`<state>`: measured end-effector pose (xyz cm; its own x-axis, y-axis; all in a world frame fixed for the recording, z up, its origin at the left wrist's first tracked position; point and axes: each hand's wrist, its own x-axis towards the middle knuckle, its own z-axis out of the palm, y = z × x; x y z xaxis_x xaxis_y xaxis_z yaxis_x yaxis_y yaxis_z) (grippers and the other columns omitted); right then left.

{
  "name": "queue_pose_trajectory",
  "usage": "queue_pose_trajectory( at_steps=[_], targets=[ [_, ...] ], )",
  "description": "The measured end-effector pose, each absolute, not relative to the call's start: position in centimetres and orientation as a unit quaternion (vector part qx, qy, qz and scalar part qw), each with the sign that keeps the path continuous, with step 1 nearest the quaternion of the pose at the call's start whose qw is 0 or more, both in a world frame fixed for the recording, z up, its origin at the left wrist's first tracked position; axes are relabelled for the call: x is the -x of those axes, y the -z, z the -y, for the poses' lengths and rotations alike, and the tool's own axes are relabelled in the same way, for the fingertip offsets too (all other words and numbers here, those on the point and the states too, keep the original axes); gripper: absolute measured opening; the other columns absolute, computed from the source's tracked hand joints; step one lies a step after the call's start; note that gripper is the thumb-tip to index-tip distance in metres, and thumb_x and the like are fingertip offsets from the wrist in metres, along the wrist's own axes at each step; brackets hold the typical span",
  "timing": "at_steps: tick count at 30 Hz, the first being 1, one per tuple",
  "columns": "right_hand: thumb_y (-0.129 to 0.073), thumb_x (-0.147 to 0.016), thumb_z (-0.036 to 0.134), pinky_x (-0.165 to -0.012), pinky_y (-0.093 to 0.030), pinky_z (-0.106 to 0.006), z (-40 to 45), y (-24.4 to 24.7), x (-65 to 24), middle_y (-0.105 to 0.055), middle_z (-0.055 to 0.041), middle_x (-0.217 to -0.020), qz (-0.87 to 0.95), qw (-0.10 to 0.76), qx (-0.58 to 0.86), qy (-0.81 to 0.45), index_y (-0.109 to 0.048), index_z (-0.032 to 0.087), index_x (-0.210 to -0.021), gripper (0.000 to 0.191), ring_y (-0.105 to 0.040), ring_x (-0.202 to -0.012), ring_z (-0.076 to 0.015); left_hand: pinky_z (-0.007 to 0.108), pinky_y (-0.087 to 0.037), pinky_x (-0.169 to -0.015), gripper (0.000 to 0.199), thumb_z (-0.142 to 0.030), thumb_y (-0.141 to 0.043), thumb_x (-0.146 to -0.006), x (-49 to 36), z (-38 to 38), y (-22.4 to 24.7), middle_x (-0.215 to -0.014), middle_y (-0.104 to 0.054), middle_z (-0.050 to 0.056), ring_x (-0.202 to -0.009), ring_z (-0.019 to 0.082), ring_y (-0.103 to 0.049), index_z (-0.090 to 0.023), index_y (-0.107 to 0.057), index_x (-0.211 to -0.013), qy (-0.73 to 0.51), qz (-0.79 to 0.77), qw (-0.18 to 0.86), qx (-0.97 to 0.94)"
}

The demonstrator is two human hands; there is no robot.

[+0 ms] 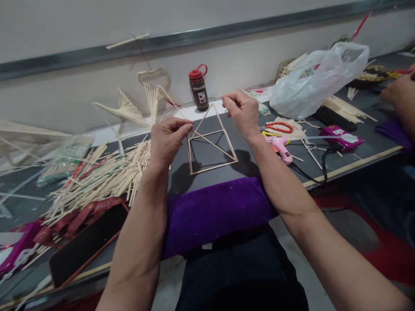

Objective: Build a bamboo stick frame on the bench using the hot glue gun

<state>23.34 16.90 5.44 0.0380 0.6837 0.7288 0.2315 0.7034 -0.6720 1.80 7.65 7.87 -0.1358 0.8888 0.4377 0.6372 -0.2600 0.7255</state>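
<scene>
A frame of thin wooden sticks (214, 166) is on the dark table in front of me, a square outline with slanting sticks across and above it. My left hand (170, 140) is closed in a pinch at the frame's left corner, where a slanting stick meets the fingertips. My right hand (241, 113) hovers to the right of the frame's peak, thumb and fingers pressed together, apart from the sticks. Whatever is between those fingertips is too small to make out. A purple cloth (217, 214) covers the table edge and my lap.
Loose sticks (106, 177) pile up at left beside a phone (89, 244). A bottle (198, 88) stands by the wall. Right are a pink glue gun (281, 149), orange-handled scissors (279, 127), a purple box (342, 137) and a plastic bag (316, 82). Another person's hand (402, 93) is far right.
</scene>
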Motion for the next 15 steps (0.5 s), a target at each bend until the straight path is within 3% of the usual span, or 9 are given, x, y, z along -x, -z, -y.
queue_pose_trajectory(
  at_steps=[4, 8, 12, 15],
  targets=[
    [-0.055, -0.096, 0.037, -0.083, -0.053, -0.027, -17.0, -5.7, -23.5, -0.066, 0.0025, -0.075, 0.680, 0.614, 0.361, -0.176, -0.070, 0.018, -0.082, 0.027, -0.063, -0.076, -0.0106, 0.021, -0.047, -0.052, 0.027, -0.037, -0.069, -0.082, -1.7, -7.7, -7.2, -0.096, -0.073, 0.004, -0.077, 0.015, -0.064, -0.023, -0.077, -0.103, -0.485, -0.584, 0.136, -0.636],
    [-0.054, -0.090, 0.021, -0.082, -0.052, -0.028, -16.6, -6.2, -24.3, -0.069, -0.0019, -0.073, 0.706, 0.497, 0.474, -0.171, -0.072, 0.015, -0.078, 0.023, -0.066, -0.078, -0.0144, 0.024, -0.051, -0.063, 0.060, -0.040, -0.079, -0.072, -0.6, -6.8, -5.6, -0.115, -0.071, 0.006, -0.085, 0.016, -0.065, -0.024, -0.067, -0.128, -0.488, -0.593, 0.145, -0.624],
    [-0.057, -0.079, 0.008, -0.076, -0.052, -0.030, -16.5, -6.2, -25.5, -0.070, -0.0097, -0.067, 0.755, 0.302, 0.558, -0.165, -0.075, 0.010, -0.073, 0.019, -0.069, -0.072, -0.0197, 0.027, -0.049, -0.065, 0.062, -0.042, -0.084, -0.063, 0.6, -5.2, -3.5, -0.104, -0.072, 0.008, -0.078, 0.016, -0.062, -0.015, -0.070, -0.117, -0.424, -0.641, 0.196, -0.609],
    [-0.056, -0.077, 0.006, -0.070, -0.052, -0.030, -16.6, -6.1, -26.0, -0.070, -0.0105, -0.064, 0.773, 0.260, 0.545, -0.194, -0.075, 0.008, -0.071, 0.020, -0.067, -0.063, -0.0181, 0.028, -0.047, -0.063, 0.056, -0.045, -0.084, -0.059, 0.8, -4.3, -2.0, -0.086, -0.070, 0.005, -0.068, 0.016, -0.061, -0.014, -0.073, -0.105, -0.366, -0.678, 0.240, -0.591]
  ],
)
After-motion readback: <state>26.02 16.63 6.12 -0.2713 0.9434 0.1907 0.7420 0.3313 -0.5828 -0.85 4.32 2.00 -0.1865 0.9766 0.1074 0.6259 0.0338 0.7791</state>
